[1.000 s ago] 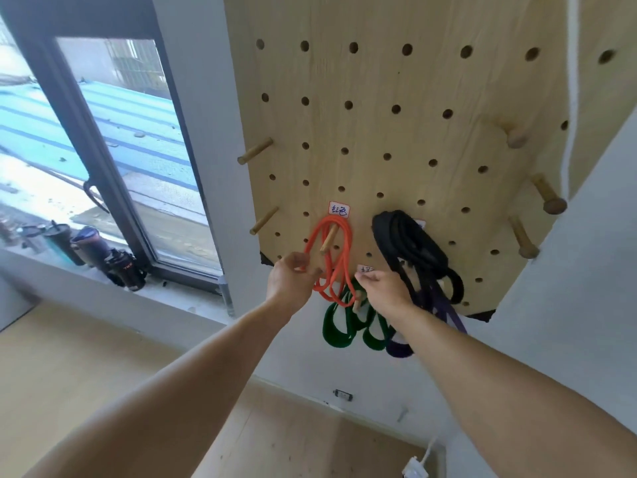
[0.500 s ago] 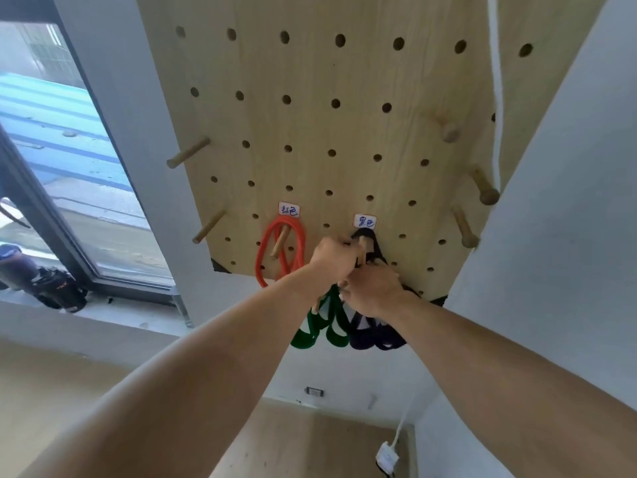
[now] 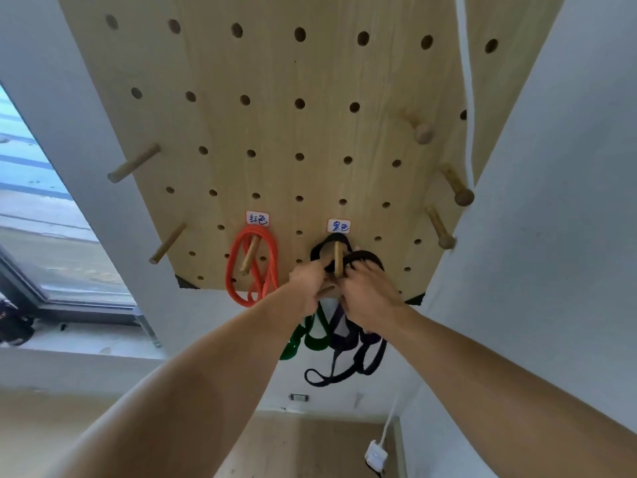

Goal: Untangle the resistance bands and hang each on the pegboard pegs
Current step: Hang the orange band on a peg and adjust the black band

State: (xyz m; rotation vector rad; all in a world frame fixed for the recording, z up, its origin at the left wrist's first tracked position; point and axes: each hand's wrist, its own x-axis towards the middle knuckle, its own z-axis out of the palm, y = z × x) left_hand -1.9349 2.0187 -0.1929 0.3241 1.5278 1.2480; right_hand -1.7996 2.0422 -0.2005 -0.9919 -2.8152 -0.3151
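Observation:
A wooden pegboard (image 3: 282, 132) hangs on the wall. The orange band (image 3: 238, 267) hangs coiled on the peg under a white label. A black band (image 3: 322, 248) loops over the middle peg (image 3: 338, 258) under a second label. My left hand (image 3: 306, 282) grips the black band just left of that peg. My right hand (image 3: 370, 294) holds it on the peg's right side. Loops of black band (image 3: 344, 376) dangle below my hands, beside a green band (image 3: 315, 339) and a purple band (image 3: 339, 338).
Bare wooden pegs stick out at the board's left (image 3: 132, 163) and right (image 3: 455, 184). A white cord (image 3: 465, 81) hangs down the right side. A window (image 3: 31, 201) is on the left. A power strip (image 3: 375, 455) lies on the floor below.
Both hands left the orange band and moved right to the black band's peg. The black band now has long loops hanging lower below my hands. My view has moved closer to the board.

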